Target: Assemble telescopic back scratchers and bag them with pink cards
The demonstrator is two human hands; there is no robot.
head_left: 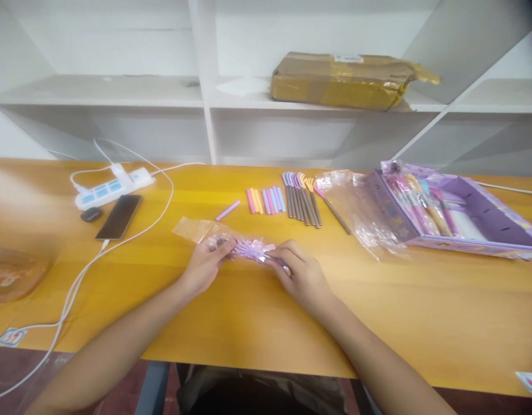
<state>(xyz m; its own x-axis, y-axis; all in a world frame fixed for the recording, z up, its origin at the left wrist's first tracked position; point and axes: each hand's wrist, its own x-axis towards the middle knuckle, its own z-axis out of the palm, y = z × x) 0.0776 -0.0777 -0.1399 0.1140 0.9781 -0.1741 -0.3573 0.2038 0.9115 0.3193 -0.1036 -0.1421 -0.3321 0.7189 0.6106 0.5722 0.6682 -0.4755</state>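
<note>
Purple pronged plastic piece (249,249) is held over the yellow wooden table (266,323); the left grip (205,266) pinches crinkled clear plastic wrapping (194,229) by the prongs, the right grip (304,278) the piece's narrow end. Light, even tension should prevent snagging.

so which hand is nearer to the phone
Left. The left hand is to the right of the phone and slightly closer to the person; the right hand is farther off on that same side, beyond the left one.
</note>
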